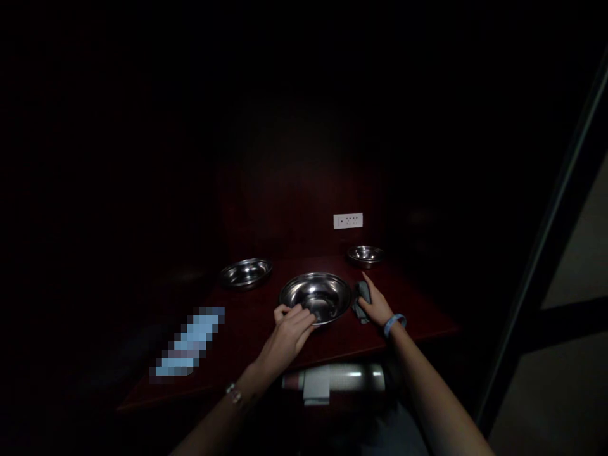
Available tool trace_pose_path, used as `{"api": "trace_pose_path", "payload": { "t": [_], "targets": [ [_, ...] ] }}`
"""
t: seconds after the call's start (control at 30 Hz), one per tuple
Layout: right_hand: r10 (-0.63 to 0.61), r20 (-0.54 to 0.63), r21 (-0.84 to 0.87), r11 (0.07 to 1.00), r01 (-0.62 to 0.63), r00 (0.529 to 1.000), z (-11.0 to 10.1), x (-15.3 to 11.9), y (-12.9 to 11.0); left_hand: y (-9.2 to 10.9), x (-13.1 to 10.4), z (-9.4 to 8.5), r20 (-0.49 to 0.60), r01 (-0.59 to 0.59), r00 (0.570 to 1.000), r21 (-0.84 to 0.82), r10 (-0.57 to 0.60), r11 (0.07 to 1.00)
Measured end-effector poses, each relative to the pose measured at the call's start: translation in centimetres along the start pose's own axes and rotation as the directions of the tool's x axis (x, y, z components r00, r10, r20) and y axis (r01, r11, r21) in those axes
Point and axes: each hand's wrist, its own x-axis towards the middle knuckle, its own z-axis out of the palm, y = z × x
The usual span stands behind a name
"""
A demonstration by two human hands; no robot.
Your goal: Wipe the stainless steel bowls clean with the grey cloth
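Observation:
A wide, shiny metal bowl (316,288) stands upright on the dark red tabletop. My left hand (292,329) grips its near-left rim, with the fingertips over the edge on the inside. Just right of the bowl, my right hand (377,307) is closed round a bunched grey cloth (361,303), its index finger pointing forward. The cloth is close to the bowl's right rim; whether the two touch I cannot tell.
A second metal bowl (246,273) sits back left, and a smaller one (365,255) back right, below a white wall socket (348,221). Something light blue and pixelated (190,342) lies at left. A pale cylinder (354,378) shows under the table's front edge.

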Motion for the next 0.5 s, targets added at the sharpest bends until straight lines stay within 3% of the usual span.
{"api": "trace_pose_path", "payload": {
  "t": [0.17,0.33,0.5],
  "targets": [
    [0.185,-0.11,0.066,0.982,-0.179,0.977,-0.4,0.0,0.0,0.2,-1.5,2.2,-0.007,-0.047,0.999,0.005,0.047,0.999],
    [0.199,-0.124,0.216,0.962,-0.169,0.972,-0.6,0.1,-0.2,-0.9,-2.1,4.2,-0.027,-0.049,0.998,-0.004,0.049,0.999],
    [0.259,-0.185,0.307,0.931,-0.195,0.948,-0.8,0.0,-0.3,-0.7,-2.3,4.0,0.01,-0.043,0.999,0.041,0.042,0.998]
  ]
}}
